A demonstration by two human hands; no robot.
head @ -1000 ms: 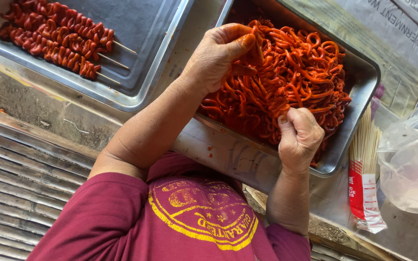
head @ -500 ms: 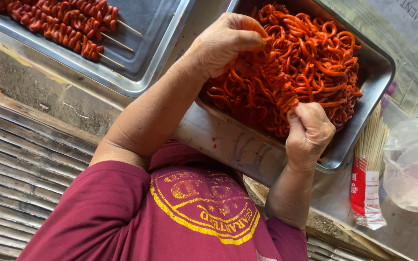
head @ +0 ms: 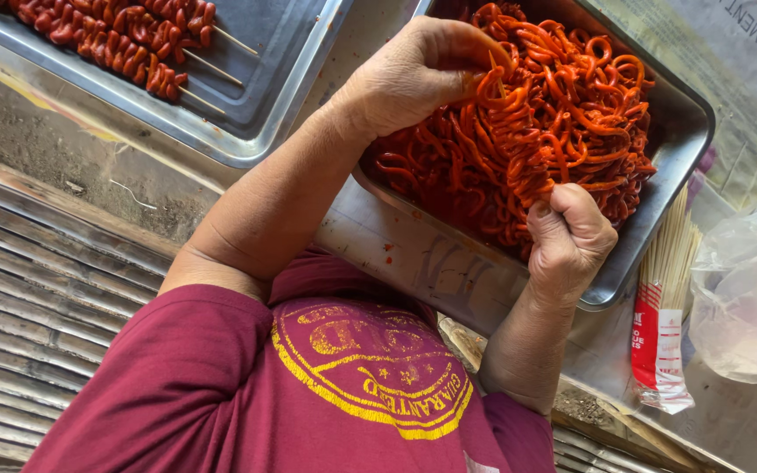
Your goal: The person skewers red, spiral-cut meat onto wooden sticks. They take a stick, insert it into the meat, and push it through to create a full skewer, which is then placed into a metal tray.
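Red marinated meat strips [head: 554,131] fill a steel tray [head: 676,166] on the bench [head: 413,263], at upper right in our view. The left hand [head: 413,79] pinches a thin bamboo skewer [head: 494,68] over the heap, its grip closed around the stick with a strip looped on it. The right hand [head: 571,236] is a tight fist at the tray's near edge, its grip shut on strips.

We judge that the greasy coating could let a strip slide off, or let the skewer's point slip and prick a finger. Pulling hard could tear the meat or drip sauce on the bench.

A second tray [head: 291,88] holds finished skewers [head: 124,35]. A pack of spare sticks [head: 672,254] lies beside a plastic bag [head: 746,289].
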